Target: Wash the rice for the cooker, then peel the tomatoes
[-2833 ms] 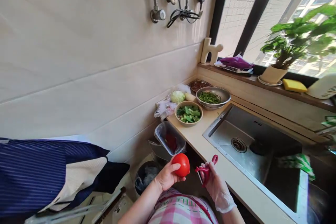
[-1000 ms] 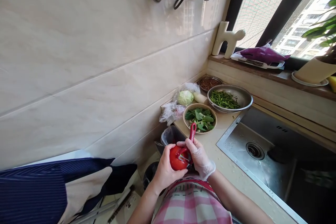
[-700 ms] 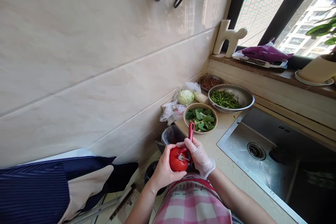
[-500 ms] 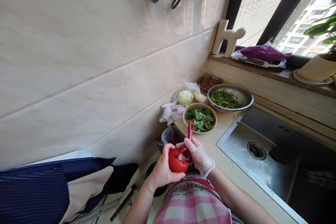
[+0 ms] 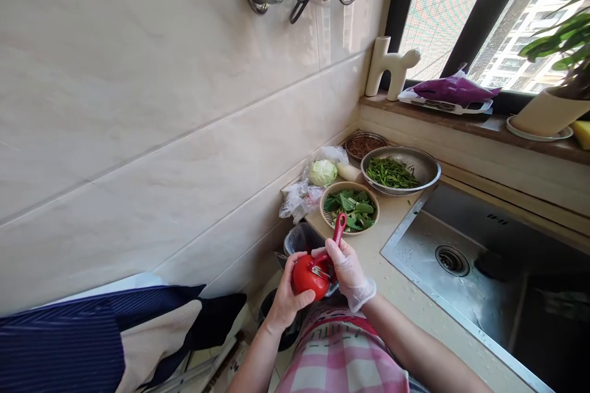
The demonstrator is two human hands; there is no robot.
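Observation:
My bare left hand [image 5: 289, 295] is closed around the left side of a red tomato [image 5: 304, 279], in front of my apron. In my right hand [image 5: 349, 270], which wears a clear glove, is a red-handled peeler [image 5: 340, 228]. Its handle points up and away from me, and its metal blade lies against the upper right of the tomato. The tomato's underside is hidden by my left fingers and palm.
On the counter [image 5: 405, 285] stand a basket of leafy greens [image 5: 326, 216], a metal bowl of cut green vegetables [image 5: 428, 181], a cabbage [image 5: 323, 172] and a dish of brown food [image 5: 364, 145]. The sink [image 5: 415, 245] lies right. A lined bin [image 5: 302, 238] sits below the counter.
The peeler's handle has tilted slightly to the right, and its blade sits a little higher on the tomato. The tomato has turned slightly in my left hand. The camera view has shifted a little.

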